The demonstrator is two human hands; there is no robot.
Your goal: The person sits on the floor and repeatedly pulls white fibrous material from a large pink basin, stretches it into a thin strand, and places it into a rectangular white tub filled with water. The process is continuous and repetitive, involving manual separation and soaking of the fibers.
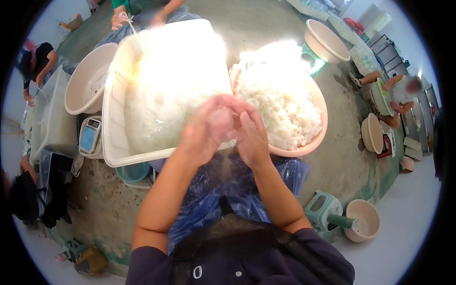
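My left hand (201, 139) and my right hand (253, 139) meet in front of me, fingers curved inward and blurred by motion. Whether anything small sits between them cannot be told. Below and beyond the left hand stands a large white plastic tub (139, 159) of cloudy, glistening contents, its far part washed out by glare. Beside the right hand is a pink basin (301, 152), heaped with a white, soft, lumpy mass (285, 117). Both containers stand before my lap, which a blue plastic apron (199, 210) covers.
A beige basin (76, 85) and a digital scale (89, 139) flank the tub on the left. Across it, a person's hand (119, 21) holds a white strip. Other people work at both sides. A pale green stool (326, 210) and another beige basin (370, 228) stand at right.
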